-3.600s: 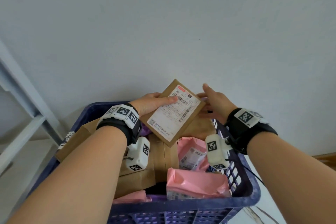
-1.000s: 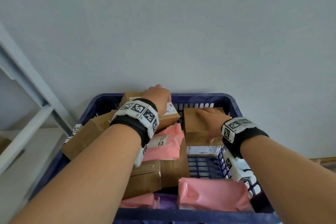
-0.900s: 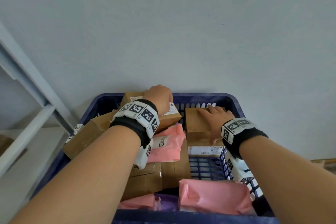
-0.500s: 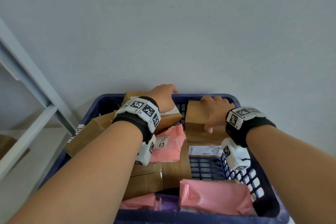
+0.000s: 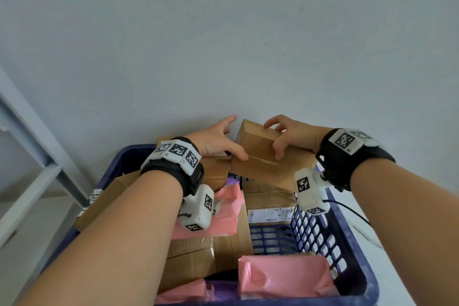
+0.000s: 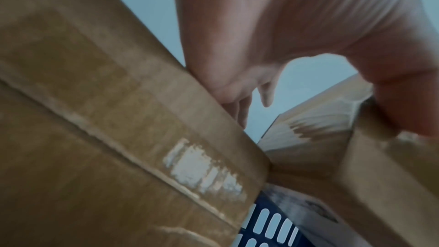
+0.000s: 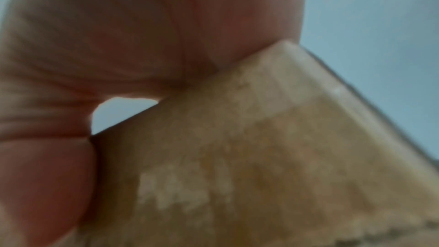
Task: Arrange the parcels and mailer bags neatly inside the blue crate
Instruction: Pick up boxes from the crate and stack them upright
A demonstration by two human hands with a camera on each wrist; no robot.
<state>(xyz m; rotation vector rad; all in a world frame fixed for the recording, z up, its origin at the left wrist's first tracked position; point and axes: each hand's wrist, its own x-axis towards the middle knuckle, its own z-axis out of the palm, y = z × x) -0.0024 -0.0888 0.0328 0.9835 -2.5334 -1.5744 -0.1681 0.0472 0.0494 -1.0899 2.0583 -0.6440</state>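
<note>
cardboard parcel (image 5: pixel 267 156) tilted between both hands, left wrist shows crate (image 6: pixel 273 224) slots beneath

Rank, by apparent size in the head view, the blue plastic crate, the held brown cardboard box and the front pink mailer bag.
1. Blue plastic crate, clearly largest.
2-3. Held brown cardboard box and front pink mailer bag look alike; the bag lies nearer the camera, so their order is unsure.

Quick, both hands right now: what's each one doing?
Left hand: thumb and fingers hold the left end of the raised cardboard box.
Right hand: grips the same box from above.
</note>
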